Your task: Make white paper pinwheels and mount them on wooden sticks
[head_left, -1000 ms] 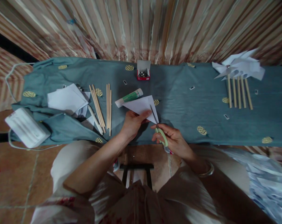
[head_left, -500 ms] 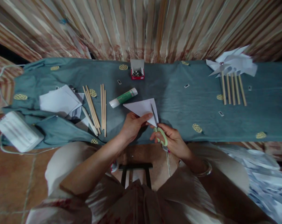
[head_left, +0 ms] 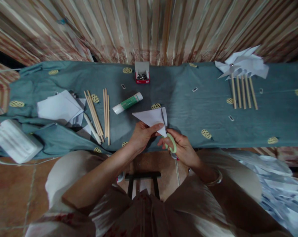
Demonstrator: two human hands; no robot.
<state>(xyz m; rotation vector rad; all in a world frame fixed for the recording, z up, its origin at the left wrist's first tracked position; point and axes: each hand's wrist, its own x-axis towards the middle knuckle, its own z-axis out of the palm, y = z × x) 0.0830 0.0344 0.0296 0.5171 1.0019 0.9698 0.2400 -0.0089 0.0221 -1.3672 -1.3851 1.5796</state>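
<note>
Between thumb and fingers my left hand (head_left: 143,135) pinches a folded sheet of white paper (head_left: 149,116), its point aimed left. My right hand (head_left: 182,146) grips a pair of scissors (head_left: 173,143) by the pale green handles. The scissor blades lie along the right part of the paper, leaving a narrow strip on their right side. Some fingers of both hands are hidden beneath the paper and handles. A green and white glue stick (head_left: 128,103) rests just beyond the paper on the left.
Wooden sticks (head_left: 106,115) and a paper stack (head_left: 58,107) lie left on the green cloth (head_left: 178,92). A small red box (head_left: 142,77) of metal pieces stands open at the back. Paper pinwheels (head_left: 247,64) on sticks lie right. A white box-shaped device (head_left: 16,141) sits far left.
The blades appear more closed along the paper, and the handles have drawn closer together. Both hands and the paper sit slightly lower. The whole view has shifted a little.
</note>
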